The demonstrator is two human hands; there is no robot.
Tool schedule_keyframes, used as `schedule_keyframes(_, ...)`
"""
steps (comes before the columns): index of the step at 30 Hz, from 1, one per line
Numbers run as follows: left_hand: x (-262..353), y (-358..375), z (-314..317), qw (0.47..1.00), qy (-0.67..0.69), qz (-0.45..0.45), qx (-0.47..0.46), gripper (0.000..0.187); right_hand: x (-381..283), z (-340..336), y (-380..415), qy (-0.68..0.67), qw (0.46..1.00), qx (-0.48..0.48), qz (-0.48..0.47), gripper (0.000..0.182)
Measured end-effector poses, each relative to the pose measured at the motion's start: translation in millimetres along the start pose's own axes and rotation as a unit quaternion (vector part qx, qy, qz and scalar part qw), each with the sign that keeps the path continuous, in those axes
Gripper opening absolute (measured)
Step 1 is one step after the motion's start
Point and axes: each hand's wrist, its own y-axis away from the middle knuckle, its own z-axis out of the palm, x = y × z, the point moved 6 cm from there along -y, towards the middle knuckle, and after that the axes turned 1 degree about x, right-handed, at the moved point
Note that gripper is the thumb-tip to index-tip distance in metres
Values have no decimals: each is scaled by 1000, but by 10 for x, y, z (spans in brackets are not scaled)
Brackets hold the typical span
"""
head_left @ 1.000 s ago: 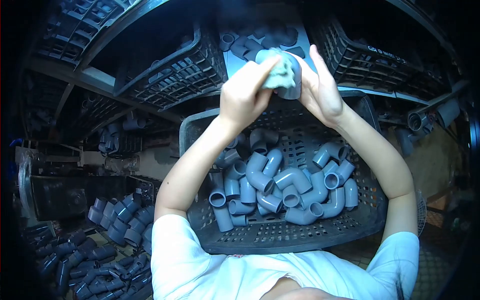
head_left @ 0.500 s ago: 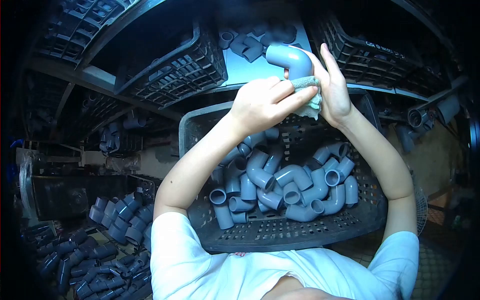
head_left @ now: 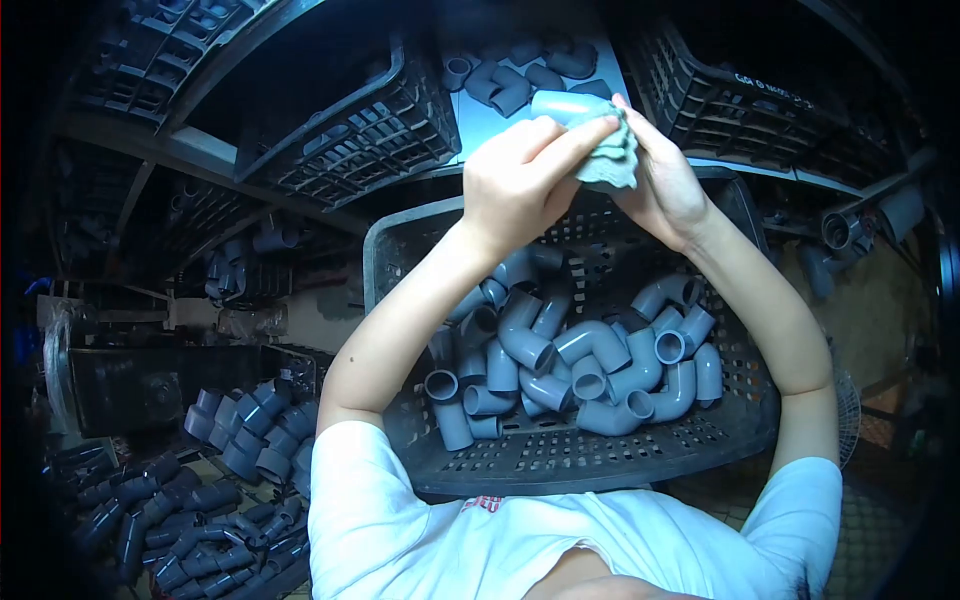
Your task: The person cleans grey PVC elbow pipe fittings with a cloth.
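Note:
A grey plastic pipe elbow (head_left: 565, 103) is held up above the crate, its near part covered by a green cloth (head_left: 610, 160). My left hand (head_left: 512, 185) is closed on the cloth, with thumb and fingers pressing it against the elbow. Behind the cloth, my right hand (head_left: 668, 188) supports the elbow from the right side; most of its fingers are hidden. Below both hands stands a black perforated crate (head_left: 590, 475) with a jumble of similar grey elbows (head_left: 590, 345) inside.
Several fittings lie on a white surface (head_left: 475, 125) beyond my hands. Black crates (head_left: 360, 145) flank it, another (head_left: 760, 120) at right. Stacked fittings (head_left: 250, 430) and a loose heap (head_left: 190, 535) lie on the left. More pipe pieces (head_left: 850, 230) hang at the right edge.
The cloth has moved up from the elbow's lower end to over its bend. My right hand's raised fingers have come in closer round the elbow.

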Motion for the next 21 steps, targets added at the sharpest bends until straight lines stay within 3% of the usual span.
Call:
schedule_keyframes(3,87,73,-14,999,27,14,-18,47,-59,52,-30,3,997,-70,-8,53)
schedule_keyframes(4,119,93,0,998,31,33,-37,47,-81,19,-27,-23,999,-15,-20,52)
schedule_keyframes(5,164,99,2,996,-8,79,-45,48,-110,7,-23,-26,999,-20,-21,52)
schedule_keyframes(9,100,34,-32,994,-75,75,-32,47,-15,-15,-20,4,1000,-4,-1,50)
schedule_keyframes(10,94,44,-49,994,-74,75,-33,47,-1,28,35,13,999,49,-7,49)
schedule_keyframes(12,17,77,-62,996,-52,19,-66,60,22,-46,-50,49,997,53,-21,48)
schedule_keyframes(16,218,132,7,985,3,100,-142,58,-73,-156,-44,61,995,62,-41,47)
schedule_keyframes(18,415,90,-14,980,-46,158,-112,55,-64,-131,30,100,990,99,-25,46)
schedule_keyframes(21,326,40,-97,988,-60,118,-80,54,-80,-69,73,80,994,69,-16,46)
